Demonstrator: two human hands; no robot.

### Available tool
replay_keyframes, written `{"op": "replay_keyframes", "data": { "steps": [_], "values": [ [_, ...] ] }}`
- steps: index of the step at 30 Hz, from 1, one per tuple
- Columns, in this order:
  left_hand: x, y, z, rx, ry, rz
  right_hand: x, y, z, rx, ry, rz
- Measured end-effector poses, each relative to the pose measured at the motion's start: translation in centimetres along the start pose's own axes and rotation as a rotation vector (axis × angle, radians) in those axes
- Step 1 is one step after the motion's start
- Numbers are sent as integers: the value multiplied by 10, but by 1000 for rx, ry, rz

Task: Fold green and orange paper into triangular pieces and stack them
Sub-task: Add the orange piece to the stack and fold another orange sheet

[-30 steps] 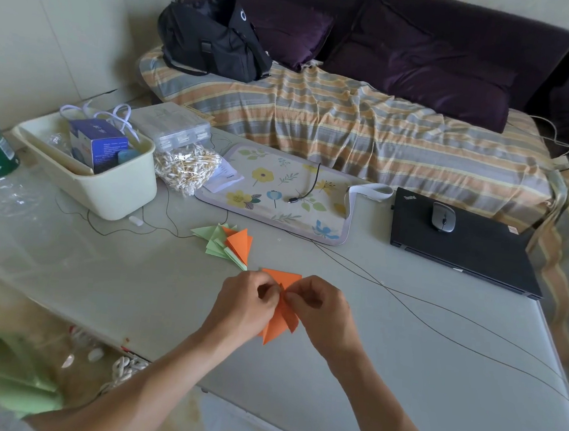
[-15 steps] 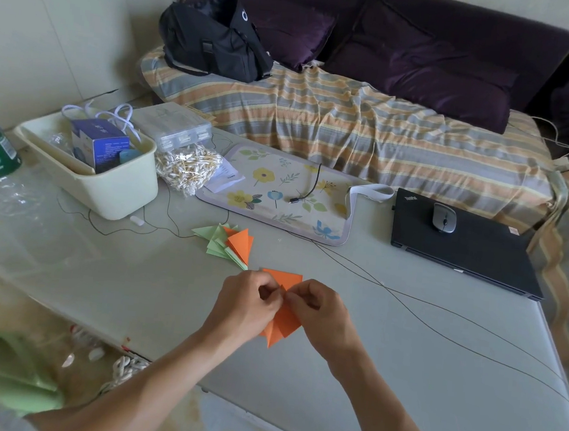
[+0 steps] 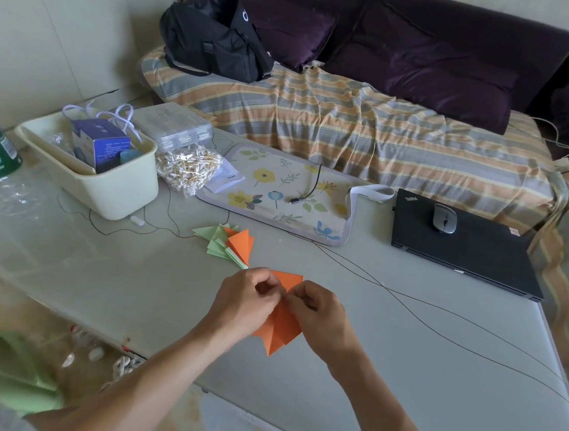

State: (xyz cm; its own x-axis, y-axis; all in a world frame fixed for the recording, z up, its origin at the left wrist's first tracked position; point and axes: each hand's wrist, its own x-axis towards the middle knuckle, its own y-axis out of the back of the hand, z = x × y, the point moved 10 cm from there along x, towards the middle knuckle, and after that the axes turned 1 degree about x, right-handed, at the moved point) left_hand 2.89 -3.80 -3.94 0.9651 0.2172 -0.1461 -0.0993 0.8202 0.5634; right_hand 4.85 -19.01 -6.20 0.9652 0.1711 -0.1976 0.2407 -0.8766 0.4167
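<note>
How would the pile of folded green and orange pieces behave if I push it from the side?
The pile of folded pieces is thin paper, so it is probably very light and would slide easily on the smooth table. The pieces lie fanned and loosely overlapped, so a push would likely scatter them rather than move them together. They should not roll.

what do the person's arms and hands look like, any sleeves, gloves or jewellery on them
Both forearms are bare from wrist to the frame's lower edge: no sleeves reach them. The left hand and the right hand wear no gloves, and no rings, watch or bracelets show on the fingers or wrists. At the lower left corner a bit of pale green and grey fabric shows, though whether that is clothing cannot be told.
</note>
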Motion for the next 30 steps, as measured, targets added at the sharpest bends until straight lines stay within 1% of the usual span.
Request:
{"op": "replay_keyframes", "data": {
  "steps": [2,7,9,12,13,15,20,25,30],
  "values": [
    [0,1,-2,-10,19,20,0,0,-2,-3,1,-3],
    [3,15,-7,-68,50,132,0,-2,1,-10,-35,-12],
    [3,11,-14,-141,102,98,0,0,4,-25,-47,2],
    [2,-4,-23,-361,236,-12,1,5,7,-18,-63,32],
    [1,-7,-24,-403,257,-30,1,6,8,-10,-67,38],
    [1,-9,-21,-416,236,-42,1,7,8,-2,-62,39],
    [3,-10,-19,-352,165,-38,1,6,4,10,-30,20],
    [6,-7,-22,-317,145,-30,1,-1,4,44,-51,-20],
    [3,-7,-20,-319,134,-36,1,-1,4,55,-45,-8]
  ]
}}
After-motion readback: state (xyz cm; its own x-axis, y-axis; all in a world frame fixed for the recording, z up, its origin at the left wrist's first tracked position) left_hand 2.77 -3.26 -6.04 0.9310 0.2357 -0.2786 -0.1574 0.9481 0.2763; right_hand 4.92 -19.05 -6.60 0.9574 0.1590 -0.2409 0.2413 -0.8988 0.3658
